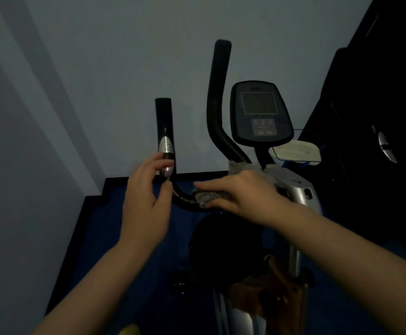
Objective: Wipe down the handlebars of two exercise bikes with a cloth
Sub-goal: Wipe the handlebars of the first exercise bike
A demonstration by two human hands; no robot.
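An exercise bike stands in front of me in dim light. Its left black handlebar [164,122] rises upright with a silver sensor plate, then curves down toward the stem. My left hand [146,197] is beside that curve, fingers loosely curled and touching the bar near the silver plate. My right hand [240,193] presses a grey cloth [205,197] onto the low bend of the same bar. The right handlebar [217,97] stands taller behind, next to the console [260,112].
The bike sits in a corner, a pale wall close behind and to the left, on a blue floor [105,226]. A second dark machine [378,131] stands at the right. A white tray-like object [296,151] lies behind the console. The bike's silver frame [296,192] runs down below my right arm.
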